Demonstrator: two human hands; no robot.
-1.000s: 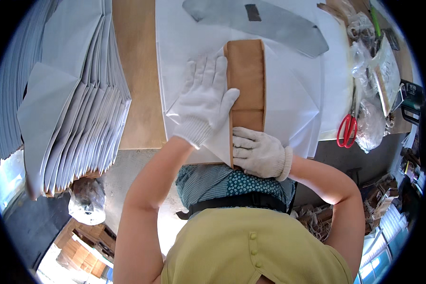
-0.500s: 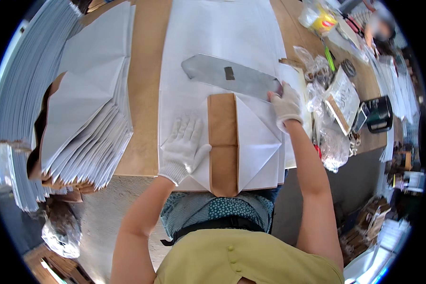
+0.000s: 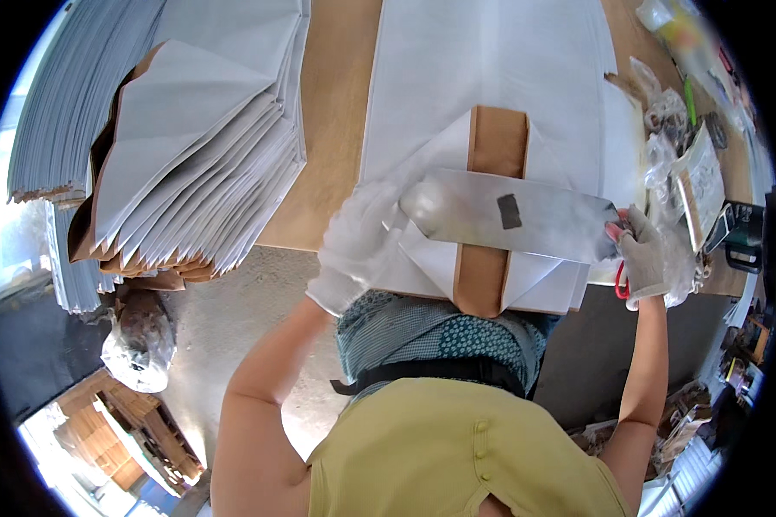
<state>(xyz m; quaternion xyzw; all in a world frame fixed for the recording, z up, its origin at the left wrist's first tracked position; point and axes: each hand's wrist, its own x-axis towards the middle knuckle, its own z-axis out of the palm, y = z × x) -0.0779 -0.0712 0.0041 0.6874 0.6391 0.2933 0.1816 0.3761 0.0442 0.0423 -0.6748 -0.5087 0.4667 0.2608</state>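
A long grey metal plate (image 3: 556, 222) with a small dark patch lies across the folded end of a white paper bag (image 3: 435, 258). The bag's brown middle strip (image 3: 497, 138) shows above and below the plate. My right hand (image 3: 645, 263), in a white glove, grips the plate's right end between thumb and fingers. My left hand (image 3: 353, 246), gloved too, is beside the plate's left end at the bag's left edge. Motion smears its fingers, so I cannot tell whether they touch the plate.
Stacked white paper bags (image 3: 207, 146) with fanned, folded ends stand on the table's left. Red-handled scissors (image 3: 621, 280), plastic bags (image 3: 664, 164) and a dark green container (image 3: 744, 237) lie along the right side. A wrapped bundle (image 3: 138, 340) sits below the table's left edge.
The plate has come nearer to me, from beyond the brown strip to across it, with my right hand on it. My left hand has lifted off the bag's flap. The view has shifted.
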